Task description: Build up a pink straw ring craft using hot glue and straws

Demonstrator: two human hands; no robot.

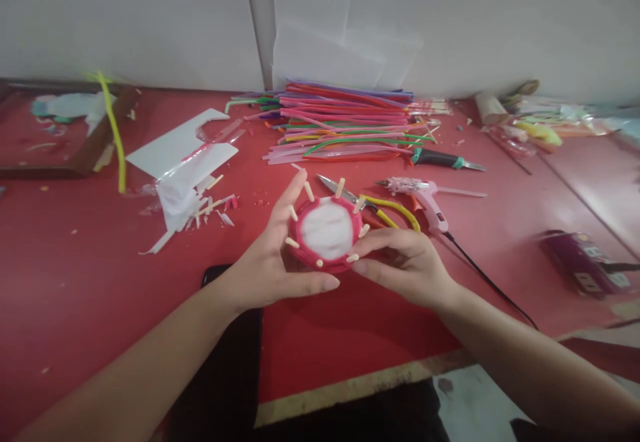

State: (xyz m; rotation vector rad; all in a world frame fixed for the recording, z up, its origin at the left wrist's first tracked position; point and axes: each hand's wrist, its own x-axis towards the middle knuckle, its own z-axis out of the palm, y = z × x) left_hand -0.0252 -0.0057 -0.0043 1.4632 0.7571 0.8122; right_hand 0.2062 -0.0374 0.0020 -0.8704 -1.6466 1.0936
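Observation:
Between my hands is a small round craft piece [327, 230] with a white disc in the middle, a red fuzzy rim and several short pale wooden sticks standing out around it. My left hand [273, 255] cups its left side, thumb along the near edge and fingers behind. With thumb and fingertips, my right hand [405, 262] pinches the rim at the lower right, by one of the sticks. Just behind the piece lie scissors [395, 212] with yellow handles. A pink glue gun [425, 202] with a glue stick in its back rests to their right.
Colourful pipe cleaners [345, 119] are piled at the back by the wall. A teal-and-black knife [445, 159] lies before them. White card [175, 152] and stick scraps [210, 209] are at left, near a brown frame [90, 142]. A purple box [585, 262] sits at right.

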